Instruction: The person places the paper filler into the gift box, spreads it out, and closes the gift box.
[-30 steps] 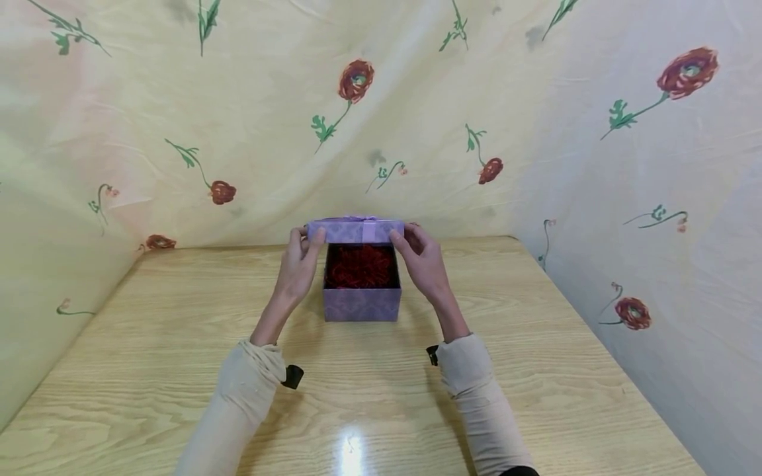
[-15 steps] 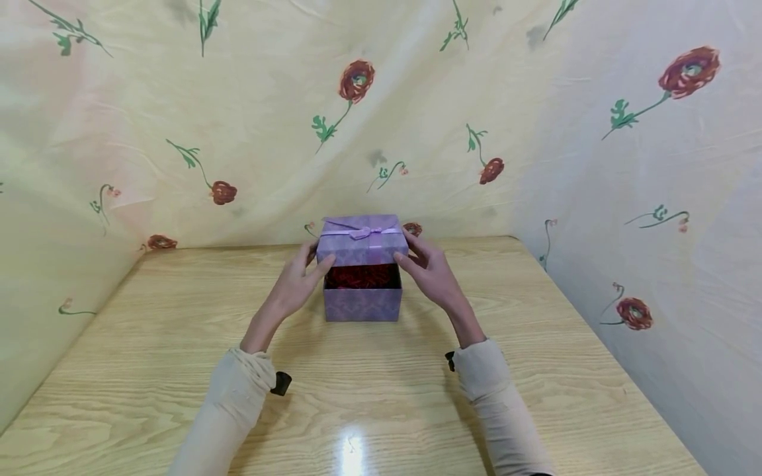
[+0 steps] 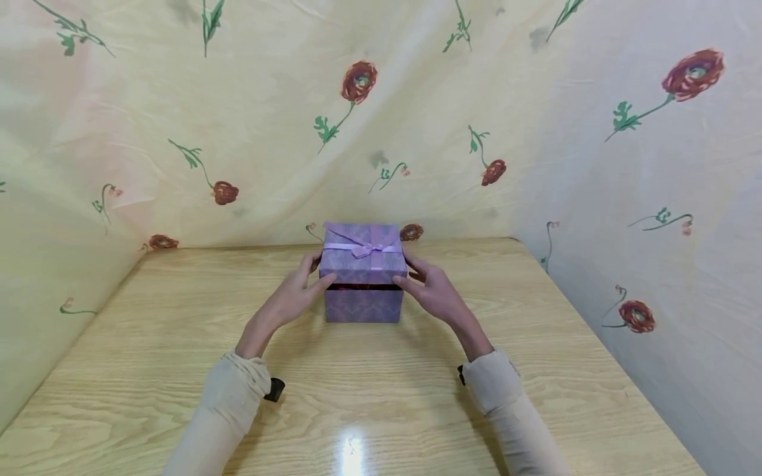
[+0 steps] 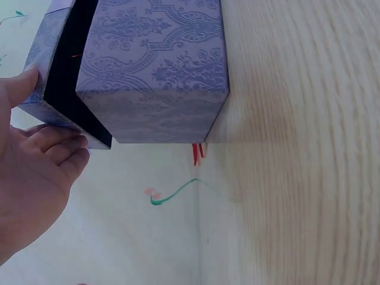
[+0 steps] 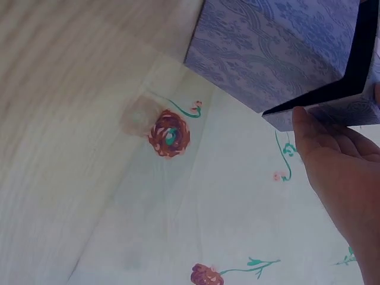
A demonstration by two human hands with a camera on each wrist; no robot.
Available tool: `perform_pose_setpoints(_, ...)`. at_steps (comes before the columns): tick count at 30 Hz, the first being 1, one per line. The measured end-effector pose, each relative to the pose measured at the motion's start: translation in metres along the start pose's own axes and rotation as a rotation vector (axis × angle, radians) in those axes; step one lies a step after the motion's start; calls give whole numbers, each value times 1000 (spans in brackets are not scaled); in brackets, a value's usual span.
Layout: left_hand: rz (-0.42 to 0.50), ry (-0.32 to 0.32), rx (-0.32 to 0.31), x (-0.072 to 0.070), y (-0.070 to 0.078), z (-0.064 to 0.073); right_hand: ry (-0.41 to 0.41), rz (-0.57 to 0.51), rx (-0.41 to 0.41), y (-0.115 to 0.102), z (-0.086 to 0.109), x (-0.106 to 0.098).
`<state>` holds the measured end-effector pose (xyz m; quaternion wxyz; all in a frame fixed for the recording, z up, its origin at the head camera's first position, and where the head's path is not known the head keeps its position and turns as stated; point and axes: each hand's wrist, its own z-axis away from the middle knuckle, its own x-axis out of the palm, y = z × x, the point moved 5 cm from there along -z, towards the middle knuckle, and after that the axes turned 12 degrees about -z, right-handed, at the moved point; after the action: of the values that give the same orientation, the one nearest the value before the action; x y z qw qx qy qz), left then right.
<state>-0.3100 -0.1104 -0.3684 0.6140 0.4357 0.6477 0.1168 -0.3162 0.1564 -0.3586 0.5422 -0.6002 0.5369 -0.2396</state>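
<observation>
A purple patterned gift box stands on the table, with red filling just showing through a narrow dark gap at its front. Over it is the matching lid, tied with a lilac ribbon bow. My left hand grips the lid's left side, thumb at the front corner and fingers along the side. At the opposite side my right hand holds the lid likewise. In the left wrist view the lid sits tilted, apart from the box along the near edge.
The box stands toward the back of a light wood table. Flower-printed cloth hangs behind and along both sides. Red strands show beyond the box in the left wrist view.
Both hands have brought the lid down and toward me over the box. Its top and bow now face up, and the opening that showed the red filling has shrunk to a narrow gap.
</observation>
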Motion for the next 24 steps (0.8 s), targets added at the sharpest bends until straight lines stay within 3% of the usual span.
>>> perform_pose_setpoints(12, -25, -8, 46, 11, -8, 6, -11, 75, -16, 9, 7, 5)
perform_pose_setpoints(24, -40, -13, 29, 14, -13, 4, -25, 98, -1, 14, 6, 5)
